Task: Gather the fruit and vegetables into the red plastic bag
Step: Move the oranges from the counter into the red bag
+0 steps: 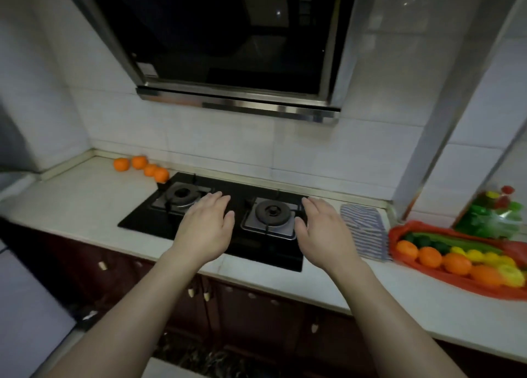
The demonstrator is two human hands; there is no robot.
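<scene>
I am holding my left hand (204,229) and right hand (325,232) empty, fingers relaxed, over the stove (142,220). Four loose oranges (141,168) are lying back left, nearer my left hand; the red bag (395,236) is sitting far right.

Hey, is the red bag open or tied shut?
Open: the red plastic bag lies on the counter, mouth gaping, with oranges and green vegetables visible inside.

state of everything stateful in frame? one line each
left hand: open, empty, over hob
right hand: open, empty, over hob
red plastic bag: open, lying on counter, partly filled with produce
four oranges: loose on counter, not bagged
burners: no flame visible
striped cloth: flat on counter
</scene>
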